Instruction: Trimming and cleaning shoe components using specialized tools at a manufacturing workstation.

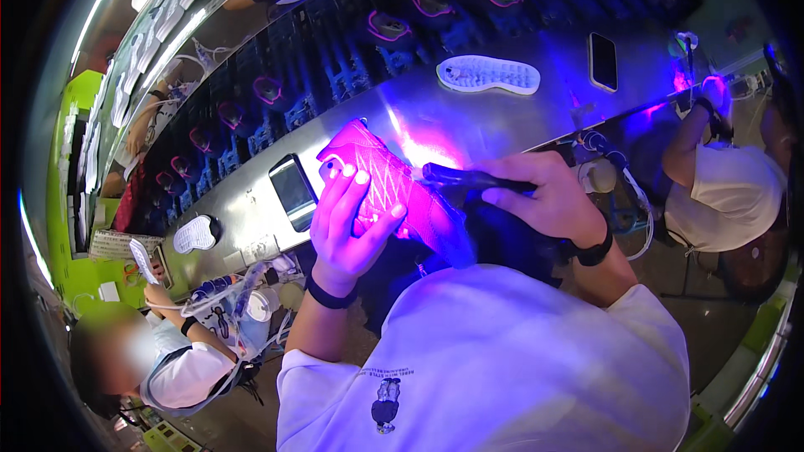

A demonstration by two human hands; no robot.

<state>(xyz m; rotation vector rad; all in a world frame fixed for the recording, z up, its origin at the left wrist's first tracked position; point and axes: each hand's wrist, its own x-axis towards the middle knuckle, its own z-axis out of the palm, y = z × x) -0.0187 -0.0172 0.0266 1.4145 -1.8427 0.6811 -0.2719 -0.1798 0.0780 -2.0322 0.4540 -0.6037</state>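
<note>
Looking down at my own hands over a long steel workbench (502,113). My left hand (352,218) is wrapped around a shoe upper (385,188) that glows bright pink under violet light, fingers spread across its patterned side, holding it tilted just in front of my chest at the bench's near edge. My right hand (544,201) is closed around a dark handheld tool (469,177), its tip touching the shoe near the heel end. Both wrists have black bands.

On the bench, a phone (293,188) lies just left of the shoe, a white sole (488,74) sits farther back, and a second phone (603,61) lies beyond it to the right. A small white sole (195,234) rests at the far left. Behind the bench runs a dark conveyor (335,59) carrying more pink-outlined shoe parts. One person sits at my left, another at my right.
</note>
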